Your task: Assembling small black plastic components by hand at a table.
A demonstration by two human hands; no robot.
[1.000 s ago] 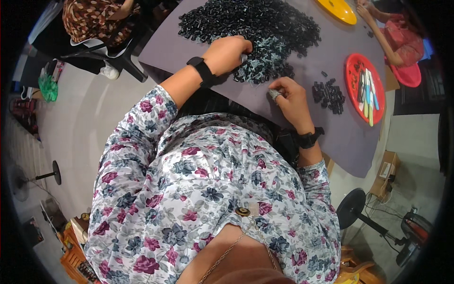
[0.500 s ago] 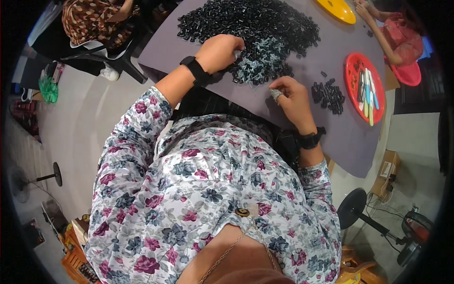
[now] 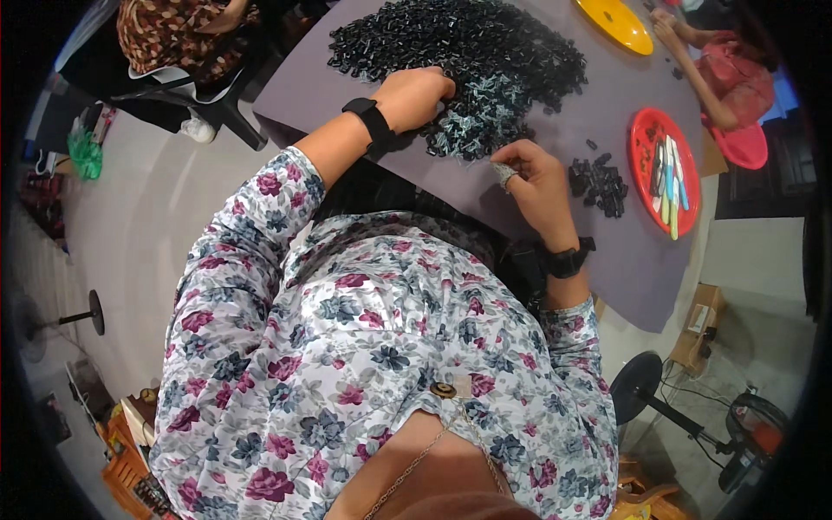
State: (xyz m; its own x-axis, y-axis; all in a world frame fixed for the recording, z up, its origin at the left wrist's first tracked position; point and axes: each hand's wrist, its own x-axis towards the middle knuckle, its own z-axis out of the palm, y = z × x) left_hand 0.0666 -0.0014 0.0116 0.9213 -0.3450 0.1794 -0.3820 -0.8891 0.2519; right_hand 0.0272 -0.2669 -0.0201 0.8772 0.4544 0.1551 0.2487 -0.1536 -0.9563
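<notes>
Glinting, short black pieces (image 3: 485, 43), heaped near left hand (image 3: 411, 99) and right hand (image 3: 539, 180) (both curled, grasp unclear).

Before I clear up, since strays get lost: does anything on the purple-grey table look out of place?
One short black piece lies alone, just beyond the small heap of black pieces beside the oval red tray; the heap's pieces cluster together.
</notes>
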